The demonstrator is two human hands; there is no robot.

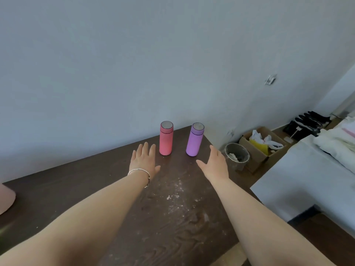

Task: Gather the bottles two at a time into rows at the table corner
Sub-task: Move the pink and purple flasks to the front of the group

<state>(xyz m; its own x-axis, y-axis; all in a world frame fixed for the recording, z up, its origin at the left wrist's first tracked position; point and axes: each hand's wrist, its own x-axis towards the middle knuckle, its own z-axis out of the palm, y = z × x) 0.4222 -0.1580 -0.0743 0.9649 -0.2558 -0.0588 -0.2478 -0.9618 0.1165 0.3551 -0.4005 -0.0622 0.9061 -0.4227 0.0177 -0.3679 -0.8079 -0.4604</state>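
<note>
Two bottles stand upright side by side at the far right corner of the dark wooden table (172,217): a coral-pink bottle (166,139) on the left and a purple bottle (194,140) on the right, both with silver caps. My left hand (143,160), with a bracelet on the wrist, hovers open just left of and nearer than the pink bottle, touching nothing. Spread flat and empty, my right hand (215,164) is a little in front and to the right of the purple bottle.
A pink object (5,198) shows at the table's left edge. Past the right edge, on the floor, are a metal bin (237,155), a cardboard box (259,144) with bags, and a white bed (307,169). A wall runs behind the table.
</note>
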